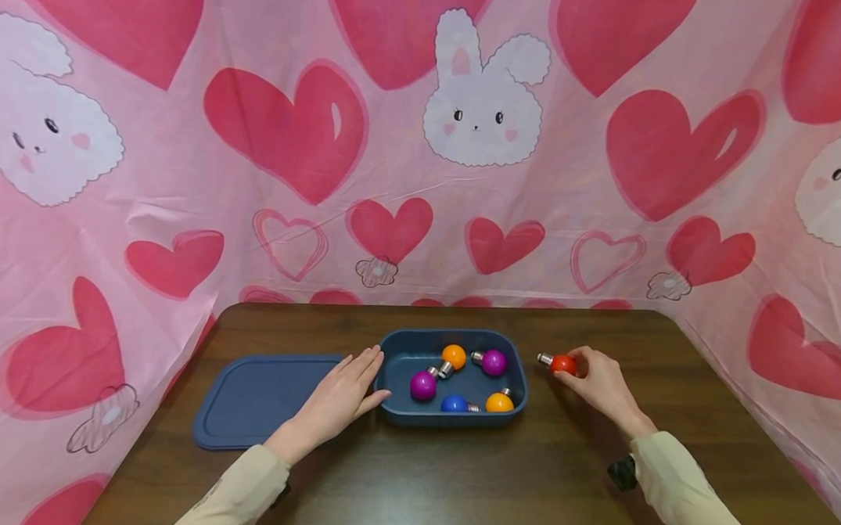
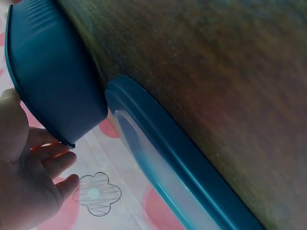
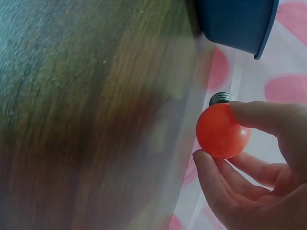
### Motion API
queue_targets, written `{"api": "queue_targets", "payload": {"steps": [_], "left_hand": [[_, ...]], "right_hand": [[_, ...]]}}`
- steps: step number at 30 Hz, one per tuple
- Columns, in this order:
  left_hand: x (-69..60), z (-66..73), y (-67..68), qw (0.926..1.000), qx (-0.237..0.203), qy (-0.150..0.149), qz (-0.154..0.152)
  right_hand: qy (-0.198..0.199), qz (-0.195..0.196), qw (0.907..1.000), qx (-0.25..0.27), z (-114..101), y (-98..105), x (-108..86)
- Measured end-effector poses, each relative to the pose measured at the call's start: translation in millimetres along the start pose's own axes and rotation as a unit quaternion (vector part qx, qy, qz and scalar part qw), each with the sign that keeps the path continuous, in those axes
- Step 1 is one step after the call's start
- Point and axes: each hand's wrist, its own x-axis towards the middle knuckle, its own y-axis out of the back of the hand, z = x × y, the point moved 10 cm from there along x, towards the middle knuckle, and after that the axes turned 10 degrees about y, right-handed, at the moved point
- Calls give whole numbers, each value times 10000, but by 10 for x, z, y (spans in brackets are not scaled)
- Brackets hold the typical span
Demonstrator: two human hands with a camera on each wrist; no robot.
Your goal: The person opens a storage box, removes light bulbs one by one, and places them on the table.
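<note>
Between thumb and fingers my right hand (image 1: 604,384) pinches a red light bulb (image 3: 221,132), just right of the blue container, with its metal screw base toward the container. My left hand (image 1: 340,400) rests against the left rim of the container (image 1: 449,420), its fingers mostly straight. Inside the container lie two purple bulbs (image 1: 423,385), two orange bulbs (image 1: 454,357) and a blue bulb (image 1: 454,403). In the left wrist view the left fingers (image 2: 60,163) touch the container's edge from outside.
A flat blue lid (image 1: 266,401) lies on the brown wooden table (image 1: 453,491) left of the container, partly behind my left hand. A pink cloth with hearts and rabbits (image 1: 480,187) hangs behind the table and along both sides.
</note>
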Motion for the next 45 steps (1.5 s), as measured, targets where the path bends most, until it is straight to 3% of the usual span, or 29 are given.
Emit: {"api": "queue_targets", "payload": {"steps": [5,45], "left_hand": [[0,6,2,10000,-8,13,-25],[1,-11,2,10000,-50,-10,-6]], "right_hand": [[89,103,9998,-150,40,-3,-2],[-43,-319,9994,-79,105,-118,-13]]}}
